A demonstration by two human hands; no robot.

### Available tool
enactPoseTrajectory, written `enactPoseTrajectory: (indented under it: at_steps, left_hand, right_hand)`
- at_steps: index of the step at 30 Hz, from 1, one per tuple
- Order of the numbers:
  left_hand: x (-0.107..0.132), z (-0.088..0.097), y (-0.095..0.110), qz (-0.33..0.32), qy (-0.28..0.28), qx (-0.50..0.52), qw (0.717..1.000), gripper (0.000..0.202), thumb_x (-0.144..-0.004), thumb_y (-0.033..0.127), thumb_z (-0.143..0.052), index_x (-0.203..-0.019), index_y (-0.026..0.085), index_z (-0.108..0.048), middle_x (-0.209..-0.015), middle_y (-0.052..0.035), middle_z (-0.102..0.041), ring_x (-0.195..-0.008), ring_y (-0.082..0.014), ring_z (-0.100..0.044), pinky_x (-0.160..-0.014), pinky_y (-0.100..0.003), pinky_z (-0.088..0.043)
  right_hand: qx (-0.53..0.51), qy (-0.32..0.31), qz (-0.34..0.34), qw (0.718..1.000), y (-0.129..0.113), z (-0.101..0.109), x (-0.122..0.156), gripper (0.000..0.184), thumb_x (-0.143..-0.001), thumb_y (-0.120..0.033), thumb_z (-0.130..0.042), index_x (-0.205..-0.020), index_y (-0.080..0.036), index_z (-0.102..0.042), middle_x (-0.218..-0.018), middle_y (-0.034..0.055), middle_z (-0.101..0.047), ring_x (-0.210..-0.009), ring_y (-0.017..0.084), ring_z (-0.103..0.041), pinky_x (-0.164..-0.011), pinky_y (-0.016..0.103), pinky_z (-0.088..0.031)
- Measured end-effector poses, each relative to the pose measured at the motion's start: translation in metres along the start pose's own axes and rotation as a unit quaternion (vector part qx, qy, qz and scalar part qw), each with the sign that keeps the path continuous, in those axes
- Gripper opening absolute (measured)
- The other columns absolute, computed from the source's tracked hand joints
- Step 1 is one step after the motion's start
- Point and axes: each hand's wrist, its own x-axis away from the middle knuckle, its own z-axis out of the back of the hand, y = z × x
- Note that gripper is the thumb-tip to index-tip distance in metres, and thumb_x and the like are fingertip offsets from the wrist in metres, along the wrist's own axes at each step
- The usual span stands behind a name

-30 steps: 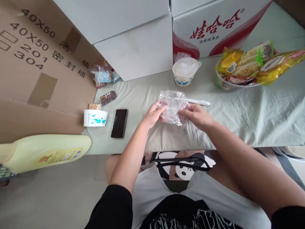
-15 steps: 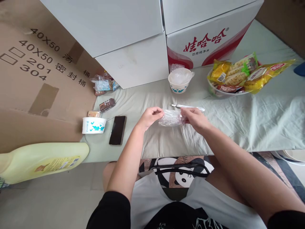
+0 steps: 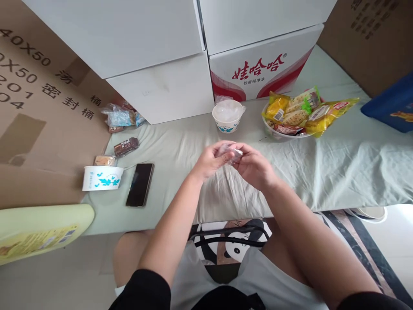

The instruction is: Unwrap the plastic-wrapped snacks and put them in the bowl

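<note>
Over the cloth-covered surface (image 3: 174, 172), my left hand (image 3: 211, 161) and my right hand (image 3: 254, 165) meet around a crumpled clear plastic wrapper (image 3: 229, 153). The left thumb presses across it while the right fingers curl about its other side. Just beyond them stands a paper cup (image 3: 228, 118) with a leaf print and clear plastic stuffed inside. To its right, a bowl (image 3: 282, 134) is heaped with packaged snacks (image 3: 298, 112). The white-handled knife seen earlier is out of sight.
A phone (image 3: 140, 185) lies left of my arms, beside a second paper cup (image 3: 102, 178) and a dark wrapped snack (image 3: 126, 147). White boxes (image 3: 158, 86) rise at the back. A brown carton (image 3: 48, 129) and a yellow bottle (image 3: 48, 228) stand at left.
My hands have come together, and the wrapper stretched between them is now bunched up small. The knife behind them no longer shows. The whole view has shifted, with the scene sliding left.
</note>
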Motion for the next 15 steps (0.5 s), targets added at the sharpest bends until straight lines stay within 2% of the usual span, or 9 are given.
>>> enactPoseTrajectory:
  at_steps: [2, 4, 5, 7, 8, 10, 12, 14, 15]
  left_hand:
    - [-0.009, 0.018, 0.008, -0.020, 0.099, -0.039, 0.994, 0.057, -0.068, 0.059, -0.088, -0.107, 0.022, -0.068, -0.094, -0.0038, -0.073, -0.086, -0.0193, -0.069, -0.078, -0.030, -0.054]
    - [-0.028, 0.035, 0.023, -0.076, 0.204, -0.105, 0.970, 0.044, -0.073, 0.050, -0.088, -0.101, 0.024, -0.066, -0.087, -0.0005, -0.070, -0.081, -0.0172, -0.067, -0.076, -0.029, -0.054]
    - [-0.042, 0.040, 0.032, -0.116, 0.239, -0.141, 0.954, 0.035, -0.078, 0.046, -0.085, -0.096, 0.024, -0.065, -0.088, -0.0008, -0.068, -0.085, -0.0177, -0.066, -0.079, -0.030, -0.054]
    - [-0.078, 0.044, 0.044, -0.188, 0.248, -0.210, 0.927, 0.021, -0.083, 0.037, -0.081, -0.091, 0.024, -0.065, -0.101, -0.0037, -0.067, -0.105, -0.0213, -0.065, -0.092, -0.033, -0.052]
    - [-0.099, 0.043, 0.047, -0.204, 0.230, -0.252, 0.918, 0.018, -0.082, 0.032, -0.081, -0.089, 0.023, -0.066, -0.108, -0.0056, -0.066, -0.114, -0.0242, -0.063, -0.098, -0.035, -0.051]
    - [-0.139, 0.038, 0.043, -0.167, 0.160, -0.345, 0.910, 0.017, -0.075, 0.024, -0.083, -0.078, 0.022, -0.066, -0.097, -0.0061, -0.064, -0.117, -0.0295, -0.061, -0.097, -0.039, -0.050]
    - [-0.171, 0.032, 0.032, -0.055, 0.041, -0.421, 0.904, 0.021, -0.066, 0.016, -0.082, -0.064, 0.021, -0.062, -0.077, -0.0047, -0.062, -0.106, -0.0307, -0.064, -0.094, -0.038, -0.049]
    - [-0.190, 0.027, 0.022, 0.041, -0.070, -0.463, 0.883, 0.020, -0.063, 0.016, -0.078, -0.056, 0.021, -0.060, -0.066, -0.0035, -0.059, -0.095, -0.0295, -0.065, -0.093, -0.037, -0.048]
    - [-0.196, 0.025, 0.019, 0.078, -0.105, -0.475, 0.870, 0.017, -0.064, 0.018, -0.076, -0.055, 0.021, -0.061, -0.063, -0.0036, -0.059, -0.093, -0.0294, -0.065, -0.094, -0.037, -0.048]
  right_hand:
    - [-0.017, 0.015, -0.014, 1.000, 0.000, 0.005, 0.000, 0.027, -0.072, -0.037, -0.060, -0.098, -0.026, -0.059, -0.111, 0.0046, -0.068, -0.106, 0.021, -0.065, -0.098, 0.040, -0.049]
    - [0.010, 0.072, -0.018, 0.997, 0.002, 0.011, -0.005, 0.024, -0.075, -0.038, -0.060, -0.096, -0.026, -0.059, -0.108, 0.0043, -0.069, -0.108, 0.021, -0.065, -0.100, 0.040, -0.048]
    - [0.025, 0.101, -0.021, 0.994, 0.003, 0.013, -0.008, 0.022, -0.075, -0.039, -0.060, -0.093, -0.025, -0.058, -0.103, 0.0038, -0.068, -0.105, 0.021, -0.065, -0.099, 0.039, -0.048]
    - [0.042, 0.144, -0.026, 0.988, 0.005, 0.017, -0.017, 0.022, -0.075, -0.041, -0.060, -0.089, -0.024, -0.057, -0.091, 0.0021, -0.066, -0.095, 0.019, -0.064, -0.093, 0.037, -0.048]
    - [0.044, 0.157, -0.028, 0.986, 0.005, 0.018, -0.021, 0.023, -0.075, -0.042, -0.061, -0.088, -0.024, -0.057, -0.087, 0.0012, -0.065, -0.091, 0.018, -0.063, -0.089, 0.035, -0.048]
    - [0.043, 0.177, -0.027, 0.983, 0.003, 0.020, -0.029, 0.023, -0.074, -0.043, -0.062, -0.086, -0.024, -0.057, -0.082, -0.0001, -0.063, -0.085, 0.017, -0.061, -0.083, 0.033, -0.048]
    - [0.050, 0.186, -0.020, 0.981, 0.000, 0.024, -0.033, 0.023, -0.075, -0.043, -0.061, -0.085, -0.024, -0.057, -0.079, -0.0007, -0.063, -0.081, 0.016, -0.060, -0.080, 0.032, -0.047]
    - [0.066, 0.186, -0.012, 0.980, -0.004, 0.028, -0.035, 0.021, -0.076, -0.043, -0.061, -0.085, -0.024, -0.058, -0.078, -0.0005, -0.063, -0.079, 0.016, -0.060, -0.078, 0.032, -0.046]
    - [0.073, 0.185, -0.011, 0.980, -0.005, 0.031, -0.036, 0.020, -0.076, -0.042, -0.061, -0.085, -0.024, -0.059, -0.078, -0.0002, -0.064, -0.079, 0.017, -0.060, -0.077, 0.032, -0.046]
